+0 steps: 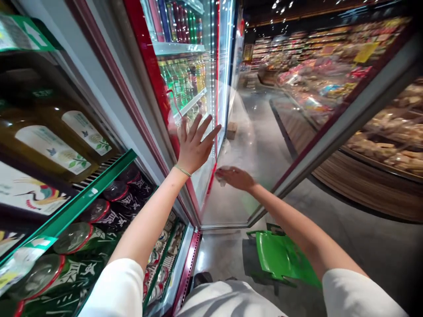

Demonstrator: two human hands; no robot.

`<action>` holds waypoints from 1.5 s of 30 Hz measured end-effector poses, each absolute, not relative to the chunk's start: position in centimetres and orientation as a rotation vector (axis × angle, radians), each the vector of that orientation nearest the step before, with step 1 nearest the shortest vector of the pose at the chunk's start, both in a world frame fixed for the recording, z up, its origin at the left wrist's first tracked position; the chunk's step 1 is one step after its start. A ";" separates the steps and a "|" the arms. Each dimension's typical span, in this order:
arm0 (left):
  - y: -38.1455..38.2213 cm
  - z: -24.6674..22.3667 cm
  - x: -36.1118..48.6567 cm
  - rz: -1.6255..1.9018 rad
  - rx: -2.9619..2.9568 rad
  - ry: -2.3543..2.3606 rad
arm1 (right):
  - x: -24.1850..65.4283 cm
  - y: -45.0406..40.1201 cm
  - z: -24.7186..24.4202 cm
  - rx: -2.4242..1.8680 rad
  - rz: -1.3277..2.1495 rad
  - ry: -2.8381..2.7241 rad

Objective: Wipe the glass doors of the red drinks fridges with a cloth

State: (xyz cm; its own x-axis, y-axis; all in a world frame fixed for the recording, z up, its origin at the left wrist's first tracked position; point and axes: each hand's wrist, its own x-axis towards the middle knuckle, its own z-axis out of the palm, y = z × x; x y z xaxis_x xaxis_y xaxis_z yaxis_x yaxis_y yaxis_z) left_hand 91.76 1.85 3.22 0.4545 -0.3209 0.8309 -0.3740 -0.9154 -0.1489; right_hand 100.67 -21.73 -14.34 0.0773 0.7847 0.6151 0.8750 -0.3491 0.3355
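Observation:
My left hand [195,147] is spread wide, its fingers apart, at the glass beside the red-edged cooler frame; whether the palm touches is hard to tell. A thin green band circles that wrist. My right hand [236,178] lies against the inner side of the open glass door [228,207]. Under its bent fingers shows a small crumpled whitish cloth [222,181], partly hidden by the hand. To my left, the open cooler holds large yellowish bottles [53,149] with white labels above a green shelf edge [82,202].
Dark and green soda bottles [76,237] and several cans [161,275] fill lower shelves. A green plastic stool [280,255] stands on the floor beyond the door. Farther right is a curved wood-sided display [363,185] of packaged goods. A small box [231,130] sits along the aisle.

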 end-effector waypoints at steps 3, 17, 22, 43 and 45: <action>0.8 2.3 92.4 1.538 2.531 -0.579 | 103.6 -26.0 -8.8 -2.388 -1.208 -1.316; -0.2 1.6 92.8 1.345 2.616 -0.336 | 97.8 -26.8 -17.2 -2.393 -0.855 -1.706; -0.7 0.7 93.2 1.378 2.592 -0.276 | 103.2 -30.5 -6.2 -2.458 -1.072 -1.308; -3.3 -12.4 93.2 1.369 2.621 -0.104 | 105.2 -32.9 -11.9 -2.413 -1.322 -1.250; -4.4 -13.0 93.6 1.337 2.597 -0.127 | 106.5 -36.3 -12.0 -2.426 -1.424 -1.050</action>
State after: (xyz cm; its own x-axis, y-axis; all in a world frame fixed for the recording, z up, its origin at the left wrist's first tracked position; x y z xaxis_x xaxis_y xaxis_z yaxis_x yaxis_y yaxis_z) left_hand 93.59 -4.36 -12.96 0.5832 0.0223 0.8120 -0.1754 -0.9726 0.1527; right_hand 106.47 -36.31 -12.05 0.3091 0.4970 0.8108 0.6281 -0.7468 0.2183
